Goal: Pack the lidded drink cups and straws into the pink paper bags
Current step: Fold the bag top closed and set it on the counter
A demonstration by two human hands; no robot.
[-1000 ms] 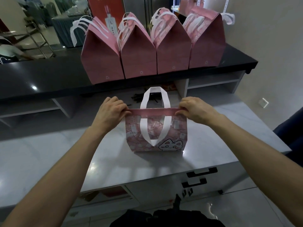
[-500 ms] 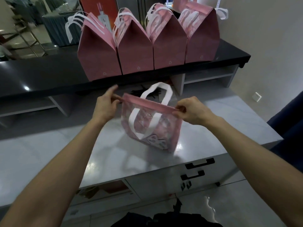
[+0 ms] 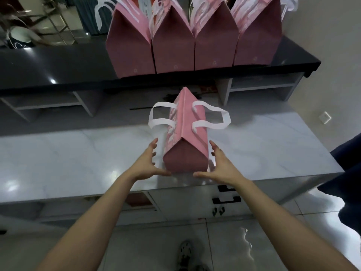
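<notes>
Bag (image 3: 185, 133) of pink paper, closed at the top in a peaked fold, stands at the centre of the frame on a pale marble-look counter (image 3: 78, 153), its narrow end turned toward the person. Its two white ribbon handles (image 3: 213, 117) flop outward, one to each side, which suggests the top has been pressed shut and the handles left free.

Both bare hands reach in from the lower frame and flank the bag's near end. The left hand (image 3: 146, 163) is open with fingers spread, just beside the bag's left face; the right hand (image 3: 220, 165) is likewise open on the other side. Neither clearly grips the paper; whether the thumbs touch its base is hard to tell. The paired, cupped placement looks meant to take the bag by its sides.

Across the upper frame, four matching closed pink bags (image 3: 173, 42) stand in a row on a raised black shelf (image 3: 58, 65), apparently finished. No cups or straws are visible; presumably any are inside.
</notes>
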